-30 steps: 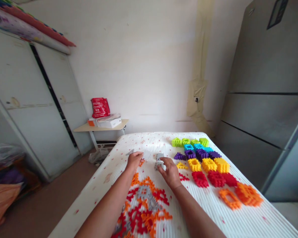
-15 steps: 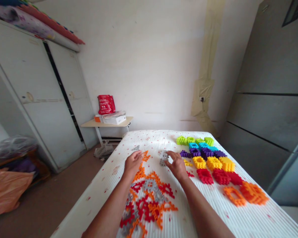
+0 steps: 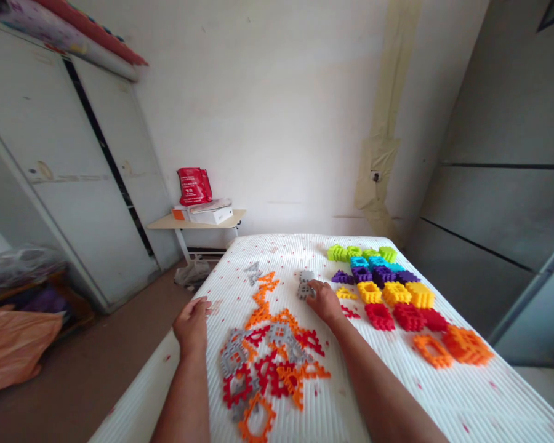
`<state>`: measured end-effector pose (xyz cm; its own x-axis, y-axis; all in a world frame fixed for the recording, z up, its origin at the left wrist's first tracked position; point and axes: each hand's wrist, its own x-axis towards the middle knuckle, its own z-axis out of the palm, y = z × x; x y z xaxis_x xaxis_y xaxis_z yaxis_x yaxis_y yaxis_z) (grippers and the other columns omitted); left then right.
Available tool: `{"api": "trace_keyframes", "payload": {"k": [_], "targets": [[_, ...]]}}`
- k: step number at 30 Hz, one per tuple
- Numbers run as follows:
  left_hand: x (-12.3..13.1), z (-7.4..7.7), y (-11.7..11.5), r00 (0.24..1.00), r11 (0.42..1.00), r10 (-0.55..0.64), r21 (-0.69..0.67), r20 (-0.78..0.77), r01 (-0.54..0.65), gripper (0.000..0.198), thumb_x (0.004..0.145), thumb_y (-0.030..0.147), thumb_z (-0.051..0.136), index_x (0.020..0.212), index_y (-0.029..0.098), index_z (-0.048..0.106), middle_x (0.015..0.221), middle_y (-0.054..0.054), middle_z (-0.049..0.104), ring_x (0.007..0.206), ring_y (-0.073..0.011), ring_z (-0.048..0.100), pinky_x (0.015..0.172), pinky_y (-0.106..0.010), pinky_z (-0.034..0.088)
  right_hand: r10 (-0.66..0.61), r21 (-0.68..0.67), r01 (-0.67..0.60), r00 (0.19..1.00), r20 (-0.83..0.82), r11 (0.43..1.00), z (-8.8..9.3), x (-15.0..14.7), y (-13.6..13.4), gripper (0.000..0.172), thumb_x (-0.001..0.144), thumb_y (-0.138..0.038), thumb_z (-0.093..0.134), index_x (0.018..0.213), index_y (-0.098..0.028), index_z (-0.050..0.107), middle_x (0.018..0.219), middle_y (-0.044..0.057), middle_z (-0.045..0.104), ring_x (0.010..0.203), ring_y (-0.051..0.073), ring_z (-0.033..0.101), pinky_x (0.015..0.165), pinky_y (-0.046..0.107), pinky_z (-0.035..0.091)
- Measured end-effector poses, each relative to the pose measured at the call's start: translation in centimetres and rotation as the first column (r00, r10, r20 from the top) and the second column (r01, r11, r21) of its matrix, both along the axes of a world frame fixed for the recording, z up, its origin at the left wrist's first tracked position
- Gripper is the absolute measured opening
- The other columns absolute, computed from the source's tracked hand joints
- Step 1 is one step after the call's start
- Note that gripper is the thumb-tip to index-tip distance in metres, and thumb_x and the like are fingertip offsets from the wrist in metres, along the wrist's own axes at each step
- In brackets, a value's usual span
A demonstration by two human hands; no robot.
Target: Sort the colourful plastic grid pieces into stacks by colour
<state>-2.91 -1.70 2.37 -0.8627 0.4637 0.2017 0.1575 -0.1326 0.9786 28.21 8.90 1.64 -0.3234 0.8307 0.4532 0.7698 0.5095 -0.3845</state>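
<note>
My right hand (image 3: 324,301) is closed on the near edge of a grey toothed building piece (image 3: 306,289) with window-like holes. More grey shows just behind it, flat on the mattress. At the mattress's left side, my left hand (image 3: 191,321) hovers with loosely bent fingers and nothing visible in them. Between my arms lies a loose pile of red pieces (image 3: 237,386), orange pieces (image 3: 257,418) and grey pieces (image 3: 279,333). A line of orange triangular pieces (image 3: 261,301) runs away from the pile, and grey triangular pieces (image 3: 253,272) lie near its far end.
On the right of the mattress (image 3: 277,249) stand rows of stacked pieces: lime (image 3: 337,253), blue, purple (image 3: 361,274), yellow (image 3: 369,291), red (image 3: 379,316) and orange (image 3: 467,346). Beyond the far left corner, a small table (image 3: 166,222) holds a red bag (image 3: 194,186) and boxes.
My left hand has moved left and nearer, away from the orange line, uncovering grey pieces in the pile. My right hand stays at the grey piece. The view has tilted slightly.
</note>
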Motion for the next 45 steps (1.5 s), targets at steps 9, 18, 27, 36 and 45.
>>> {"api": "trace_keyframes", "payload": {"k": [9, 18, 27, 36, 45], "targets": [[1.7, 0.8, -0.3, 0.994, 0.992, -0.094, -0.084, -0.052, 0.089, 0.035, 0.062, 0.040, 0.054, 0.081, 0.012, 0.064, 0.062, -0.003, 0.065, 0.054, -0.0148, 0.058, 0.051, -0.025, 0.044, 0.007, -0.024, -0.006, 0.999, 0.040, 1.000, -0.4, -0.1, 0.0, 0.033, 0.072, -0.013, 0.053, 0.102, -0.020, 0.065, 0.104, 0.006, 0.066, 0.095, 0.022, 0.057, 0.082, 0.029, 0.044], [3.0, 0.3, -5.1, 0.856, 0.853, -0.465, -0.375, -0.227, 0.364, 0.022, 0.062, 0.038, 0.062, 0.067, 0.017, 0.067, 0.064, -0.001, 0.065, 0.065, -0.0168, 0.058, 0.063, -0.026, 0.045, 0.000, -0.031, 0.001, 0.999, 0.049, 1.000, -0.8, -0.3, -0.1, 0.035, 0.074, -0.016, 0.054, 0.108, -0.016, 0.062, 0.117, 0.012, 0.059, 0.104, 0.023, 0.056, 0.088, 0.031, 0.044], [3.0, -1.1, -7.9, 0.720, 0.694, -0.640, -0.604, -0.268, 0.392, 0.033, 0.063, 0.032, 0.063, 0.094, 0.019, 0.064, 0.077, -0.001, 0.065, 0.072, -0.0163, 0.059, 0.067, -0.026, 0.044, 0.017, 0.111, -0.007, 0.996, -0.085, 0.994, 1.3, -0.3, -1.5, 0.029, 0.080, -0.020, 0.050, 0.106, -0.017, 0.061, 0.121, 0.012, 0.056, 0.094, 0.020, 0.061, 0.080, 0.031, 0.050], [6.1, 0.1, -6.8, 0.670, 0.736, -0.504, -0.677, -0.545, 0.004, 0.028, 0.079, 0.028, 0.047, 0.105, 0.023, 0.057, 0.098, -0.004, 0.062, 0.085, -0.0158, 0.057, 0.072, -0.025, 0.038, 0.133, 0.183, -0.118, 0.989, -0.071, 0.976, 1.5, -1.5, -2.6, 0.024, 0.083, -0.019, 0.046, 0.100, -0.017, 0.063, 0.110, 0.010, 0.062, 0.096, 0.019, 0.061, 0.085, 0.030, 0.048], [6.9, 1.4, -8.3, 0.674, 0.580, -0.568, -0.811, -0.473, -0.081, 0.037, 0.067, 0.059, 0.053, 0.073, 0.023, 0.051, 0.071, 0.002, 0.060, 0.065, -0.0156, 0.054, 0.055, -0.025, 0.027, 0.218, 0.209, -0.207, 0.975, -0.034, 0.956, 2.0, -2.1, -4.1, 0.023, 0.084, -0.017, 0.046, 0.099, -0.019, 0.063, 0.107, 0.008, 0.064, 0.096, 0.018, 0.061, 0.083, 0.028, 0.048]]}}
